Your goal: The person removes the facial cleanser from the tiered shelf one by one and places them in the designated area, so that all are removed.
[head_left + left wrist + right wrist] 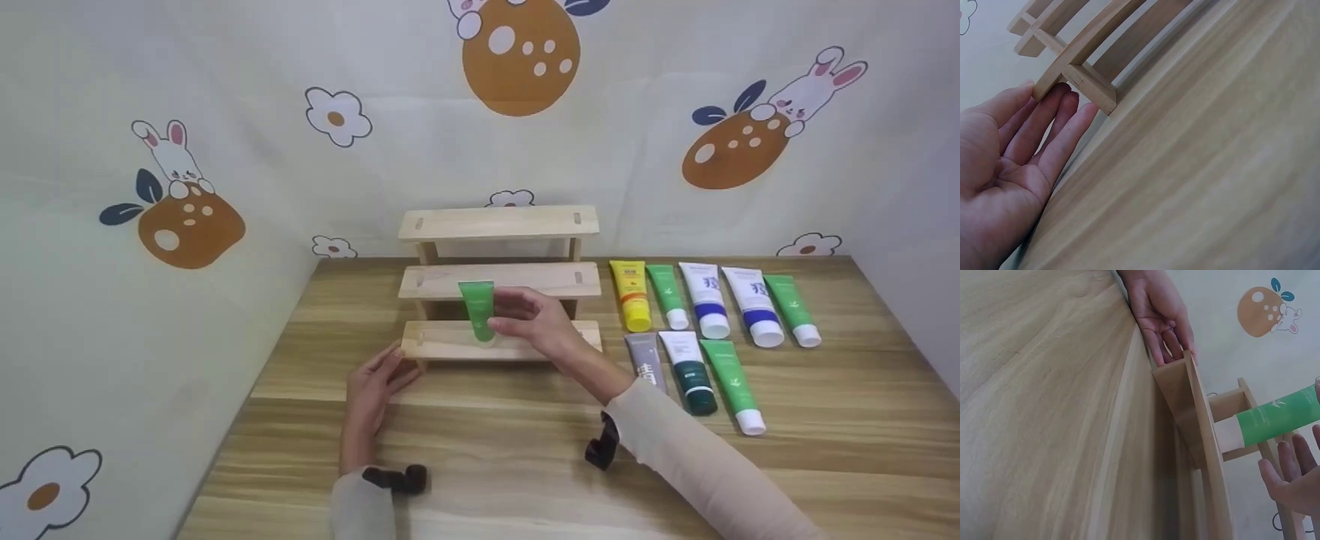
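A small green tube (478, 304) is upright, its white cap (1229, 434) down at the lowest step of a three-tier wooden stand (442, 341). My right hand (544, 326) holds the tube from its right side, thumb near the lower part and fingers reaching behind it. In the right wrist view, fingertips (1318, 387) show at the tube's upper end. My left hand (375, 382) touches the left end of the lowest step. Its thumb (1019, 98) rests at the plank's end, with the other fingers below and beside the support.
Right of the stand lie a yellow tube (631, 296), two white-and-blue tubes (705, 300), several green tubes (733, 382), a grey tube (645, 360) and a white-and-dark-green tube (691, 375). A patterned curtain (637, 135) hangs behind the wooden table (487, 480).
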`<state>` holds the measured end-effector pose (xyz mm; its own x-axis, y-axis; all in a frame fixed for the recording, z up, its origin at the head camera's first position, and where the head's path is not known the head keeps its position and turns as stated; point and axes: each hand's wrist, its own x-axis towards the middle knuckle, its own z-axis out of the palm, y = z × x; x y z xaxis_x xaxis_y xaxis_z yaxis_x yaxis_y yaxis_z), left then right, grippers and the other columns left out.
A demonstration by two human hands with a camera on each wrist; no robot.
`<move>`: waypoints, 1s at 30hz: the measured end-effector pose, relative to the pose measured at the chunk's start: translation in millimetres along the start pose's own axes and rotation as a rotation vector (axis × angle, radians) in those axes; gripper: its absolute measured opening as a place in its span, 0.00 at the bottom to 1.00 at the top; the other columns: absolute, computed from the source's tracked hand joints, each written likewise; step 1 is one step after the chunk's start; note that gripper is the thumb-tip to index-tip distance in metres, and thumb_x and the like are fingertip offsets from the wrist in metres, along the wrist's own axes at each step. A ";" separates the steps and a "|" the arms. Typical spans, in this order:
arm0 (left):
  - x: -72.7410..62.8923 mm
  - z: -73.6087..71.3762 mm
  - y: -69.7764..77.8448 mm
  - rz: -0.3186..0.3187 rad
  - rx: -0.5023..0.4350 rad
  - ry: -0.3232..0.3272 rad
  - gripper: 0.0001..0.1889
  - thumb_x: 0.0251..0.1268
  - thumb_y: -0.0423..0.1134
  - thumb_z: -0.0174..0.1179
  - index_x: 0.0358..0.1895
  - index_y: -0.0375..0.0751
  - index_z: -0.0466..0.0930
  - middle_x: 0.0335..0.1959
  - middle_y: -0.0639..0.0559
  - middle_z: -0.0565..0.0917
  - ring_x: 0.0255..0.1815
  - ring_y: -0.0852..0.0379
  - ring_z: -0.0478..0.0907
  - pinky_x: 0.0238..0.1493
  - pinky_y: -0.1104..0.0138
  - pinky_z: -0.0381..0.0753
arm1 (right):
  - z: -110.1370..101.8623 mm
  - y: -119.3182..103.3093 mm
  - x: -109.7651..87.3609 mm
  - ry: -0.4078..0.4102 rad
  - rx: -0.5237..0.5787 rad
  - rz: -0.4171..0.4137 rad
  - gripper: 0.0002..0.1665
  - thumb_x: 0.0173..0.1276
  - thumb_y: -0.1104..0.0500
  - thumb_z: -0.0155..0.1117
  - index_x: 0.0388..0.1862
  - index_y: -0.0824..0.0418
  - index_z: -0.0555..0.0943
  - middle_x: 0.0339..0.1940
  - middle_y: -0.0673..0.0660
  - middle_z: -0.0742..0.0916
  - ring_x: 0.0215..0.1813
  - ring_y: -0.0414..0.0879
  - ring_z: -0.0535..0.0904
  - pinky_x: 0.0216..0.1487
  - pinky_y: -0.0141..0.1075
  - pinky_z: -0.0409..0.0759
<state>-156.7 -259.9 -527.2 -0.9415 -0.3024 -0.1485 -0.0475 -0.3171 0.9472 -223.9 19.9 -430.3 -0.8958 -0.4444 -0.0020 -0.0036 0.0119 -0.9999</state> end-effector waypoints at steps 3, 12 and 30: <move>0.3 0.1 0.3 -0.002 -0.007 0.012 0.25 0.71 0.34 0.62 0.66 0.24 0.70 0.49 0.46 0.86 0.43 0.54 0.88 0.53 0.58 0.91 | 4.0 2.2 3.1 0.015 -0.016 0.013 0.34 0.61 0.59 0.76 0.66 0.60 0.77 0.63 0.61 0.83 0.66 0.54 0.79 0.65 0.38 0.84; 0.2 0.4 -0.9 0.004 -0.017 0.011 0.24 0.71 0.33 0.61 0.66 0.24 0.71 0.53 0.45 0.84 0.45 0.55 0.87 0.54 0.56 0.91 | 14.3 2.5 9.4 0.087 -0.005 0.014 0.32 0.59 0.60 0.77 0.63 0.59 0.79 0.60 0.60 0.85 0.62 0.53 0.81 0.65 0.41 0.85; 0.1 0.4 0.4 -0.017 0.031 0.021 0.25 0.71 0.35 0.62 0.66 0.27 0.72 0.53 0.44 0.84 0.45 0.57 0.87 0.55 0.60 0.91 | 6.4 -3.4 1.7 0.189 -0.004 -0.006 0.24 0.60 0.59 0.77 0.54 0.61 0.83 0.49 0.56 0.87 0.53 0.46 0.81 0.64 0.40 0.82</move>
<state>-157.0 -259.7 -526.7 -0.9333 -0.3163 -0.1699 -0.0737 -0.2944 0.9528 -222.5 13.4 -427.0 -0.9634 -0.2680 0.0063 -0.0102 0.0131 -0.9999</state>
